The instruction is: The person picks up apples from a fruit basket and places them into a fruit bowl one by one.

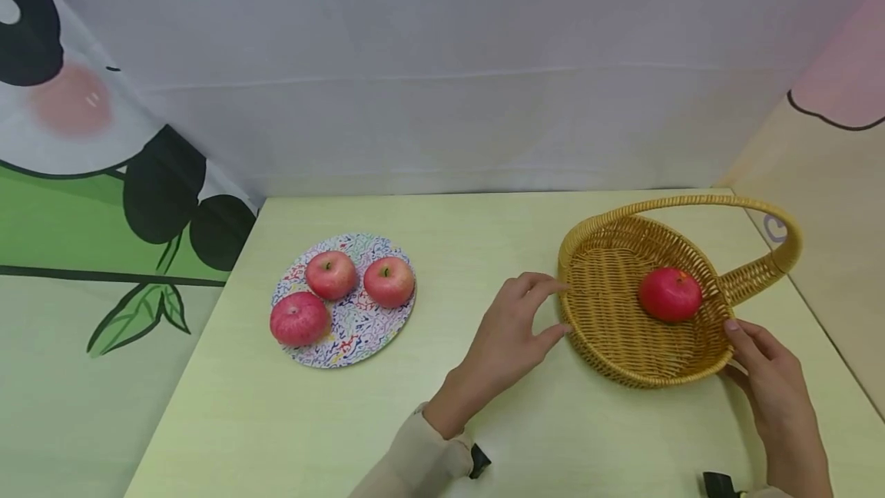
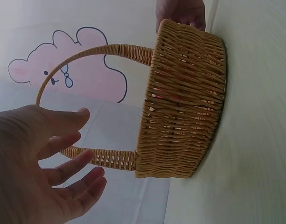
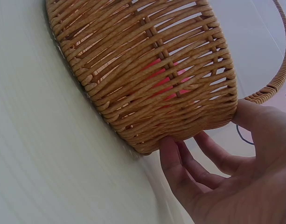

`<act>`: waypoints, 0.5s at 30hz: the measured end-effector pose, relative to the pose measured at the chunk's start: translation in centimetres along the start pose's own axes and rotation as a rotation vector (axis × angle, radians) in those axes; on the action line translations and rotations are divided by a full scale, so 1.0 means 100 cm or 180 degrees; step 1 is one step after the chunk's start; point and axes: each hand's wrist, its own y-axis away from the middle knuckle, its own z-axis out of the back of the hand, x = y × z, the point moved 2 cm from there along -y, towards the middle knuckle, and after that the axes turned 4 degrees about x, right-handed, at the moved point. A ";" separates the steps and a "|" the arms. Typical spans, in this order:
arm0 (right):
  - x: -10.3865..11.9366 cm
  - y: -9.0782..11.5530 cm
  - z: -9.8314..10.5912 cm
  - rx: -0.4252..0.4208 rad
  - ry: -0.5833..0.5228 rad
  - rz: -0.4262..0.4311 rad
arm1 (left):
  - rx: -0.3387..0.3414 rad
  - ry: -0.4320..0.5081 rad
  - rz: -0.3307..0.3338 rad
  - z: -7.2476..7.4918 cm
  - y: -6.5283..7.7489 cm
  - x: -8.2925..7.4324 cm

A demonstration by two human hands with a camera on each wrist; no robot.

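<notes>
A wicker basket (image 1: 611, 313) with a tall arched handle stands on the right side of the table. One red apple (image 1: 669, 294) lies inside it, and its red shows through the weave in the right wrist view. My right hand (image 1: 777, 383) holds the basket's right side, thumb at the rim and fingers against the outer wall (image 3: 180, 107). To the left of the basket is my left hand (image 1: 508, 333), its fingers spread and loosely bent. In the left wrist view that hand (image 2: 54, 163) is apart from the basket wall (image 2: 184, 98) and holds nothing.
A round patterned plate (image 1: 373, 329) with three apples (image 1: 332, 275) sits on the left of the pale table (image 1: 477, 244). A grey cloth wall (image 1: 442, 129) stands behind the table, and printed panels flank it.
</notes>
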 end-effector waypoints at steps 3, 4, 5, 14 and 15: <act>0.000 0.000 0.000 0.0007 -0.0011 0.0006 | 0.0089 0.0043 -0.0040 -0.005 -0.004 -0.002; 0.000 0.000 0.000 0.0008 -0.0021 0.0003 | 0.0124 0.0060 -0.0048 -0.006 -0.005 -0.002; -0.001 -0.001 0.000 0.0007 -0.0028 0.0004 | 0.0161 0.0080 -0.0056 -0.007 -0.007 -0.003; -0.001 -0.002 0.000 0.0027 -0.0069 0.0036 | 0.0406 0.0075 -0.0141 -0.019 -0.021 -0.010; -0.001 -0.002 0.000 0.0029 -0.0069 0.0040 | 0.0419 0.0062 -0.0156 -0.020 -0.022 -0.011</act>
